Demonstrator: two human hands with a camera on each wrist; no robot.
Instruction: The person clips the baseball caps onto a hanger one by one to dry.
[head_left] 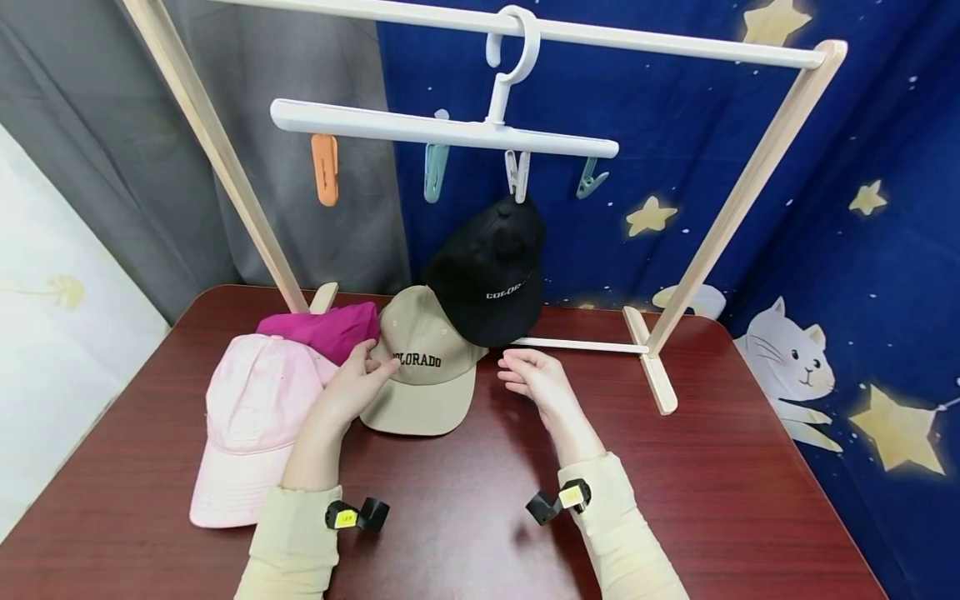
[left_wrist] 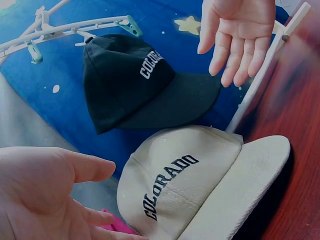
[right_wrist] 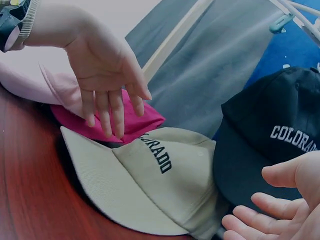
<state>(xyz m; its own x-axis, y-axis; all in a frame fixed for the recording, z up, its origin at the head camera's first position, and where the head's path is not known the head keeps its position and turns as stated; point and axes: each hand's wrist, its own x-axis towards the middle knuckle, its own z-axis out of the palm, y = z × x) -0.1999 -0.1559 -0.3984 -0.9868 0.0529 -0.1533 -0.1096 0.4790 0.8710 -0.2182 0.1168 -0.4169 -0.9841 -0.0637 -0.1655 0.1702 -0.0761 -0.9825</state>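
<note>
A beige cap (head_left: 423, 333) lettered COLORADO sits on the table between the two hands, its brim toward the front. Over its left side in the head view is my left hand (head_left: 356, 385), fingers relaxed and holding nothing. To the cap's right my right hand (head_left: 540, 382) hovers with loosely extended fingers, also holding nothing. Behind, a black cap (head_left: 487, 271) hangs tilted from a white clip (head_left: 517, 175) on the white hanger (head_left: 442, 129), overlapping the beige cap's edge. In the right wrist view the black cap (right_wrist: 272, 135) shows just beyond the right hand (right_wrist: 285, 205).
A pale pink cap (head_left: 255, 417) lies at the left, with a magenta cap (head_left: 330, 329) partly hidden behind it. The hanger hooks over the rod of a wooden rack (head_left: 742, 192). An orange clip (head_left: 325, 171) and teal clips (head_left: 435, 171) hang from the hanger with nothing in them.
</note>
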